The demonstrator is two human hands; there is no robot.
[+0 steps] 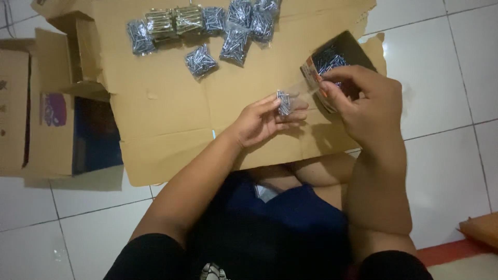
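While left hand (264,118) pinches steel screws (283,102), right hand (363,101) seemingly tugs plastic

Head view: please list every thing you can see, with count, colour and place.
Bundle of nails: one, grey, held in left hand.
Clear bag: one, transparent, between both hands.
Small box of nails: one, dark, behind right hand.
Filled bags: about ten, grey and yellowish, far end of cardboard.
Cardboard sheet: one, brown, on floor.
Open carton: one, brown, left.
Floor tiles: white.
Left hand: one, centre.
Right hand: one, right of centre.
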